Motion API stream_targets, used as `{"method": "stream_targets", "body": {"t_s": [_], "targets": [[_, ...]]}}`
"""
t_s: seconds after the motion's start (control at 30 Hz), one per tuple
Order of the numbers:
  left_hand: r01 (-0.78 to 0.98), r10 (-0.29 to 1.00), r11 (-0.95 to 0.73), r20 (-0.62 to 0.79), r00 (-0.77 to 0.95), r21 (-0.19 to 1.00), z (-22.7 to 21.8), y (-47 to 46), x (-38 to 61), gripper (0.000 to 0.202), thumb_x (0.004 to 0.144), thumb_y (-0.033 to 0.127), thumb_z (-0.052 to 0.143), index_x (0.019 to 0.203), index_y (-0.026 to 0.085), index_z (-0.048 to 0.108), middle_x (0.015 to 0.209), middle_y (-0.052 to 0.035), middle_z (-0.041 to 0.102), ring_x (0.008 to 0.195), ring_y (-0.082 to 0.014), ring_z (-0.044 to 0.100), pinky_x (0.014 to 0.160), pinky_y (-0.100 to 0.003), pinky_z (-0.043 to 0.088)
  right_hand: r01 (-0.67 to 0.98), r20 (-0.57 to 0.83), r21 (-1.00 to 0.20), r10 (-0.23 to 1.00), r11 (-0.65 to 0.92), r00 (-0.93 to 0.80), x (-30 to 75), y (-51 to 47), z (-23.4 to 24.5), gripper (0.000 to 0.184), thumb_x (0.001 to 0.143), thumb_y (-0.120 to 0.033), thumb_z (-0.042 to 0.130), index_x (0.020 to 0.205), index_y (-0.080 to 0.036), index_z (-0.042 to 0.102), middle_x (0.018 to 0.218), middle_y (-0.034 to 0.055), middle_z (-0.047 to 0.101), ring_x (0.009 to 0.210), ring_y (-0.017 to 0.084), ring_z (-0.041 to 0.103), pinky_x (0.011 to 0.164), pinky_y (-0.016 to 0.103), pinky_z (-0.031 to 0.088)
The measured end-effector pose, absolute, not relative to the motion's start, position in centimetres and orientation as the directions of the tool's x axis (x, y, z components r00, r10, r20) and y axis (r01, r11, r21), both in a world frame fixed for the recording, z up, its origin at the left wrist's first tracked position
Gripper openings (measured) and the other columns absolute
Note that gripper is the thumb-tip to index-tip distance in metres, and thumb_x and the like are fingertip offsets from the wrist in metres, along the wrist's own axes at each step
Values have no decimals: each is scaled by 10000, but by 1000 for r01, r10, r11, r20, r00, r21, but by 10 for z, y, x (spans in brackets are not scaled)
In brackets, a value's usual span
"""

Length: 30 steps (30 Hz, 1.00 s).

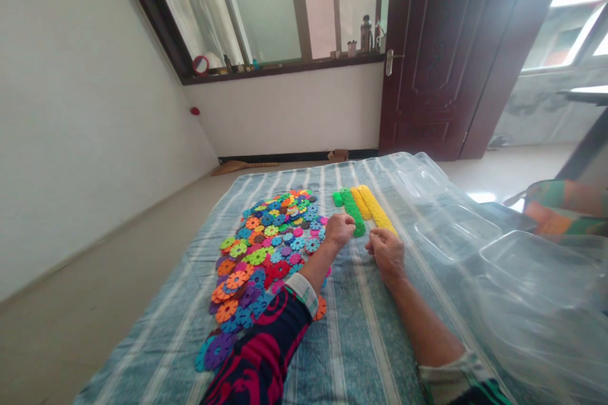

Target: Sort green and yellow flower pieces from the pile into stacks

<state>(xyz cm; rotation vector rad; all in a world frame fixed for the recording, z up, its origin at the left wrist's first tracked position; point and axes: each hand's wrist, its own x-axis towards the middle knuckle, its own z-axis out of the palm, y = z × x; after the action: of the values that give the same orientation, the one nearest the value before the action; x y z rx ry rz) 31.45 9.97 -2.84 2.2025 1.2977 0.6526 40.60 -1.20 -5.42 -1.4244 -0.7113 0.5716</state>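
A large heap of flat plastic snowflake discs (pixel 266 259) in many colours lies on a blue-and-white striped cloth (pixel 351 354). My left hand (pixel 339 231) rests curled at the heap's right edge, its fingertips close to the lower end of a long green stack of discs (pixel 352 211). Beside that stack lie a short green stack (pixel 337 199) and two yellow stacks (pixel 375 209). My right hand (pixel 387 252) is curled just below the yellow stacks. The fingers of both hands hide whatever they might hold.
Several clear plastic containers and lids (pixel 527 291) lie on the cloth's right side. A striped cloth-covered object (pixel 565 205) stands beyond them. Ahead are a white wall, a dark wooden door (pixel 427 57) and a window sill with a metal bottle (pixel 366 34).
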Motion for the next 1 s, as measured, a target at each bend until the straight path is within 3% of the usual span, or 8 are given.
{"method": "stream_targets", "body": {"t_s": [0.13, 0.23, 0.37, 0.47, 0.7, 1.0], "targets": [[679, 889, -438, 170, 425, 589, -25, 95, 316, 204, 714, 123, 563, 816, 159, 737, 814, -44, 732, 762, -151, 633, 720, -248, 458, 109, 102, -993, 740, 39, 665, 406, -12, -57, 316, 735, -428, 542, 856, -164, 665, 551, 15, 643, 481, 172, 574, 498, 275, 441], [701, 888, -448, 185, 421, 554, -22, 92, 317, 189, 724, 132, 556, 796, 166, 727, 817, -47, 724, 772, -154, 626, 732, -249, 447, 314, 218, -949, 718, -1, 661, 406, -11, -60, 303, 788, -379, 497, 901, -165, 680, 644, 42, 682, 592, 187, 614, 612, 290, 459], [733, 888, -455, 206, 410, 506, -20, 89, 318, 158, 732, 139, 550, 760, 178, 701, 800, -36, 700, 780, -154, 613, 732, -247, 430, 705, 430, -707, 759, -53, 488, 404, -12, -60, 244, 835, -255, 473, 900, -193, 700, 873, 65, 709, 852, 199, 613, 767, 287, 421], [753, 891, -454, 219, 399, 476, -18, 88, 316, 154, 741, 140, 534, 748, 178, 683, 798, -34, 685, 776, -152, 601, 724, -249, 417, 851, 450, -522, 829, -58, 333, 402, -14, -57, 198, 842, -201, 510, 908, -201, 697, 982, 62, 689, 963, 200, 569, 834, 284, 377], [784, 886, -462, 169, 433, 413, -14, 78, 306, 127, 727, 179, 556, 734, 171, 682, 748, -23, 666, 724, -142, 582, 647, -240, 381, 940, 367, -326, 902, -102, 225, 395, -18, -52, 187, 908, -266, 508, 868, -209, 682, 974, 63, 653, 967, 210, 542, 809, 304, 329], [823, 907, -414, 104, 407, 389, -16, 69, 308, 155, 737, 201, 577, 833, 176, 697, 854, -42, 713, 810, -164, 628, 667, -246, 398, 963, 343, -242, 917, -120, 201, 392, -18, -52, 247, 939, -231, 443, 907, -197, 686, 984, 87, 636, 930, 222, 536, 760, 325, 308]]}}
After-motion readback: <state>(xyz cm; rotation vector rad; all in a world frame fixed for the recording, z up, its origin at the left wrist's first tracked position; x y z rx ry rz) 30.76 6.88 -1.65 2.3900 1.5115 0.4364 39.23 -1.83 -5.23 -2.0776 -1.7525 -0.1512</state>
